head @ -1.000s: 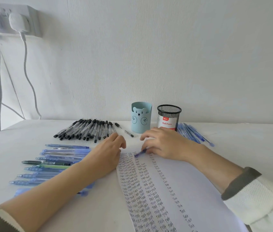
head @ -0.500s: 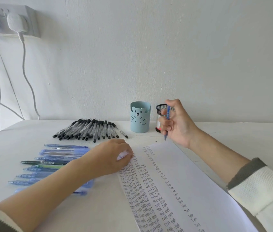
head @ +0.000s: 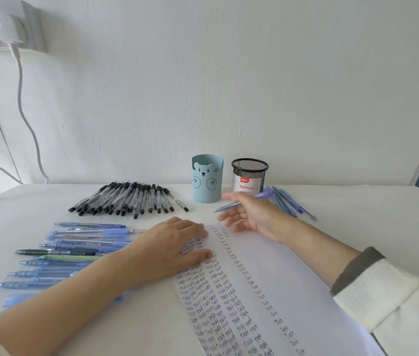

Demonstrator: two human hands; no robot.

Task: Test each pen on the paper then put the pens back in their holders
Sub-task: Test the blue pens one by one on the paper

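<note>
A white paper (head: 267, 265) covered with columns of the word "Test" lies in front of me. My left hand (head: 167, 247) rests flat on its upper left part. My right hand (head: 252, 217) is blurred just beyond the paper's top edge and holds a blue pen (head: 262, 196) that lies nearly level, tip to the left. Behind it stand a light blue bear holder (head: 207, 179) and a black mesh holder (head: 249, 176); I see no pens sticking out of either. Black pens (head: 126, 199) lie in a row at the back left.
Several blue pens and a green one (head: 80, 242) lie in a row left of the paper, partly under my left forearm. More blue pens (head: 288, 201) lie right of the mesh holder. A wall socket (head: 8, 27) with cables hangs at the top left.
My right hand picked a blue pen off the paper, raised it in front of the mesh holder, and has now dropped back near the paper's top. My left hand stays on the paper.
</note>
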